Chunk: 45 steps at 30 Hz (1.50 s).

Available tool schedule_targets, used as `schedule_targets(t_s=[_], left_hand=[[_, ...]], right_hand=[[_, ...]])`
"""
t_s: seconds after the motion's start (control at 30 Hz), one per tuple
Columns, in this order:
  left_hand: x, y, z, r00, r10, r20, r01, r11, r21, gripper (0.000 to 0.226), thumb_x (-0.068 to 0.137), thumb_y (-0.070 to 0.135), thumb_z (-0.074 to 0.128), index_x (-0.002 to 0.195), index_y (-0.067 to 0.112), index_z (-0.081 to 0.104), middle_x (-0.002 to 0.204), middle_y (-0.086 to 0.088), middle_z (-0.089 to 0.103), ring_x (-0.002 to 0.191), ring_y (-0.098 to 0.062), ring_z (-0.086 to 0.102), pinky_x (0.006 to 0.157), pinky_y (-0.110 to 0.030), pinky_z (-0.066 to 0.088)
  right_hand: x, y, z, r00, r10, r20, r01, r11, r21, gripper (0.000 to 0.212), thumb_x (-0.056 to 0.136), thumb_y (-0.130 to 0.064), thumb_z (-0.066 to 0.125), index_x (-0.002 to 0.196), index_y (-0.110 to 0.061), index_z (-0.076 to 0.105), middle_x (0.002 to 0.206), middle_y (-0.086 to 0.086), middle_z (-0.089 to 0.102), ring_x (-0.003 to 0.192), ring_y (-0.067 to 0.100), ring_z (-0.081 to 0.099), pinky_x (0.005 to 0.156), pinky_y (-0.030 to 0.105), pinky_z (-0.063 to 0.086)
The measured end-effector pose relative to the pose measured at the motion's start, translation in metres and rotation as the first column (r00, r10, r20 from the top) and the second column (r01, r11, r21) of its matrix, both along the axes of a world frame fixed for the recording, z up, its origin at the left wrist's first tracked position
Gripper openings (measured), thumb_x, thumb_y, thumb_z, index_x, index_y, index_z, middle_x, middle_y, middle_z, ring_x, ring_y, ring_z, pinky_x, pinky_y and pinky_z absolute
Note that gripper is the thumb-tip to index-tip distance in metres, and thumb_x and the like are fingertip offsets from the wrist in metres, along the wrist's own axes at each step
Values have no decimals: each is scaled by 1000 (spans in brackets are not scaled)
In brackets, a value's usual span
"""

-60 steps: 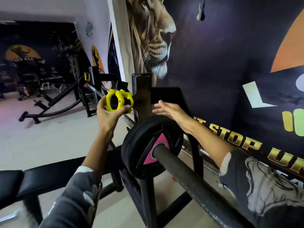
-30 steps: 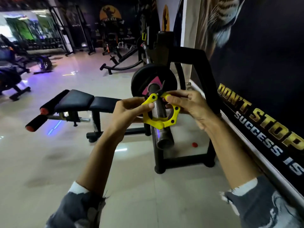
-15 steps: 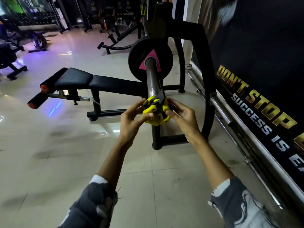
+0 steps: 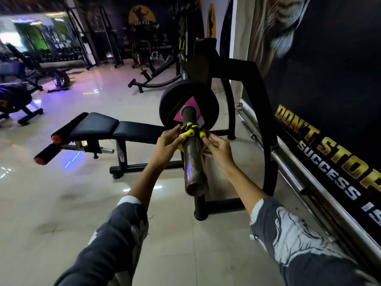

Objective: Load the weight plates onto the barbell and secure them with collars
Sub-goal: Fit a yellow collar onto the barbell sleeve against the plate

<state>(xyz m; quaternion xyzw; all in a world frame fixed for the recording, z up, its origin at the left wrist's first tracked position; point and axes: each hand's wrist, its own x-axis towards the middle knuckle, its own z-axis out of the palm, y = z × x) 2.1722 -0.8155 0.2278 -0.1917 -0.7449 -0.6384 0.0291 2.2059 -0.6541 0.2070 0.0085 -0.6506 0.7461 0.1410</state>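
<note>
Yellow collar [image 4: 188, 134] had slid up the barbell sleeve [image 4: 192, 162] toward the weight plate [image 4: 171, 102], left hand [image 4: 168, 145] and right hand [image 4: 218, 149] both clamped on it; latching short of the plate risked plate drift.

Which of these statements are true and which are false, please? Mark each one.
1. The yellow collar is around the barbell sleeve. True.
2. Only the left hand touches the collar. False: the right hand holds it too.
3. The black weight plate is already on the bar. True.
4. The collar is at the very end of the sleeve. False: it sits close to the plate.
5. The bench pad is red. False: it is black.
</note>
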Motion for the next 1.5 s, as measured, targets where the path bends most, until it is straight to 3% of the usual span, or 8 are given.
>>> schedule_targets(t_s=[0.17,0.33,0.47,0.6,0.8,1.13,1.27,1.5], left_hand=[[-75,13,14,996,82,-27,-84,994,-66,39,87,13,63,125,12,56,102,-2,68,87,-6,68,69,-27,59],[-115,22,25,979,184,-91,-195,972,-133,25,74,36,74,97,26,73,89,-14,74,83,-22,70,73,-49,58],[-119,22,30,948,292,-127,-316,908,-275,58,58,67,71,87,16,73,79,-14,73,72,-30,69,68,-49,59],[-117,54,63,911,320,-262,-413,727,-549,90,52,93,42,70,8,63,68,-8,69,66,-25,66,63,-40,56],[-115,91,82,864,326,-385,-502,483,-717,68,70,65,64,91,1,64,93,-19,68,88,-36,63,61,-32,39],[-121,49,88,891,455,12,-393,783,-483,32,78,44,65,69,14,62,62,-4,62,58,-26,66,58,-29,59],[-119,37,75,888,414,199,-344,887,-309,51,59,59,73,79,13,65,86,-14,72,74,-27,71,72,-43,61],[-120,30,69,881,310,356,-262,948,-179,45,74,48,72,90,7,61,97,-15,66,86,-25,65,69,-31,56]], right_hand=[[-87,14,-5,998,-26,48,29,999,-47,41,90,-7,53,129,3,46,130,26,51,112,32,55,86,43,54],[-131,20,-11,995,-94,-20,93,994,-62,36,88,-4,55,123,6,51,124,22,56,101,28,59,65,19,56],[-135,20,-18,993,-109,-51,103,990,-101,32,87,-2,56,117,8,55,117,24,59,100,33,61,64,19,57],[-137,22,-15,995,-100,-11,98,987,-127,29,87,3,53,115,10,55,117,28,59,103,41,59,70,29,57],[-134,26,-10,998,-56,13,57,988,-141,29,88,-1,55,114,12,55,117,31,59,106,43,58,65,19,55],[-131,21,-1,990,-111,-88,114,993,25,37,85,0,57,122,2,54,123,19,59,114,33,57,83,19,52],[-138,25,30,898,-155,-412,374,762,529,70,79,-14,68,140,-13,33,147,9,36,138,23,30,112,39,25],[-156,47,66,964,125,-236,137,528,838,102,67,-17,78,146,-18,13,157,0,11,145,19,4,115,52,15]])
